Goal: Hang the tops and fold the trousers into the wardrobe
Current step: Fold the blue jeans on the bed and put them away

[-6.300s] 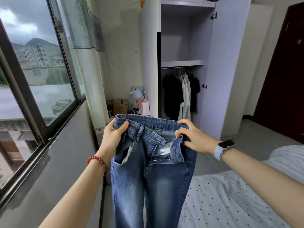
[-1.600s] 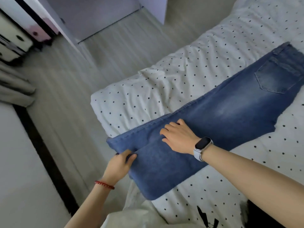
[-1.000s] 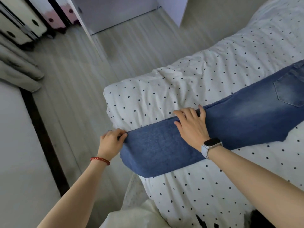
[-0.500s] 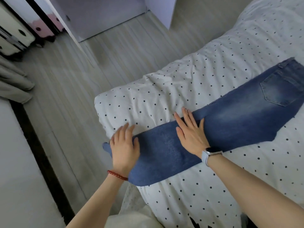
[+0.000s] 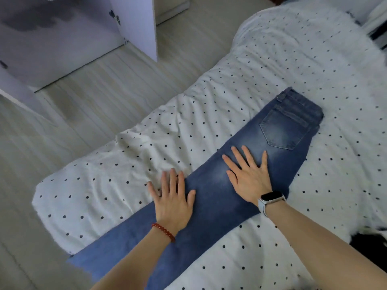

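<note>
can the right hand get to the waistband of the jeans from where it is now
Probably yes. The right hand lies flat on the jeans just short of the back pocket; only bare denim lies between it and the waistband.

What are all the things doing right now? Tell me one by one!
jeans: lying flat on the bed, folded lengthwise, back pocket up, leg end hanging off the near edge.
left hand: open, fingers straight, pressing the jeans, fingertips reaching onto the bedding.
right hand: open, fingers spread, pressing the jeans below the pocket.
wardrobe door: open.
bedding: wrinkled near the corner.
smartwatch: on the right wrist, screen dark.
</note>
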